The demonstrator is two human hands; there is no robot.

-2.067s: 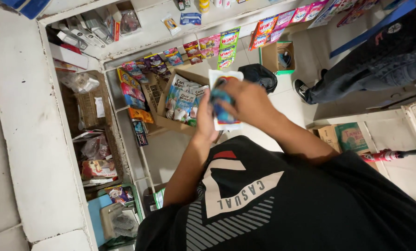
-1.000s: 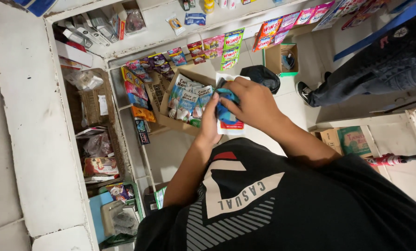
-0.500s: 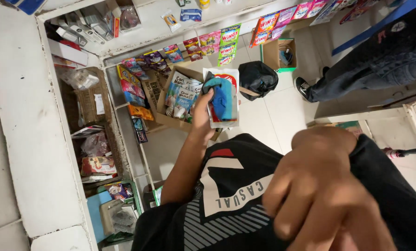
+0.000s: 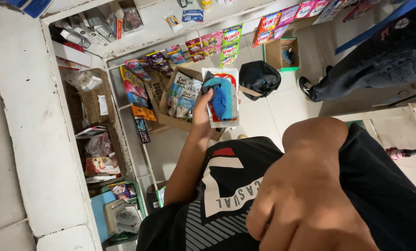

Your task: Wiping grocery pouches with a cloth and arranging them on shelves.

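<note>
My left hand (image 4: 202, 114) is stretched out in front of my black printed shirt (image 4: 226, 186) and grips a white sachet packet (image 4: 222, 100) with blue and red print. It holds the packet upright over an open cardboard box (image 4: 171, 118) full of similar packets. My right hand (image 4: 310, 204) is raised close to the camera at the lower right, blurred, with its fingers curled into a fist and nothing visible in it.
White shelves (image 4: 26, 139) at the left hold boxes, bags and hanging sachet strips (image 4: 231, 42). A black bag (image 4: 260, 76) lies on the tiled floor beside a small open carton (image 4: 275, 53). Another person's legs in jeans and a black shoe (image 4: 310, 88) stand at the upper right.
My right hand left the packet and rose close to the camera. My left hand alone now holds the packet over the box.
</note>
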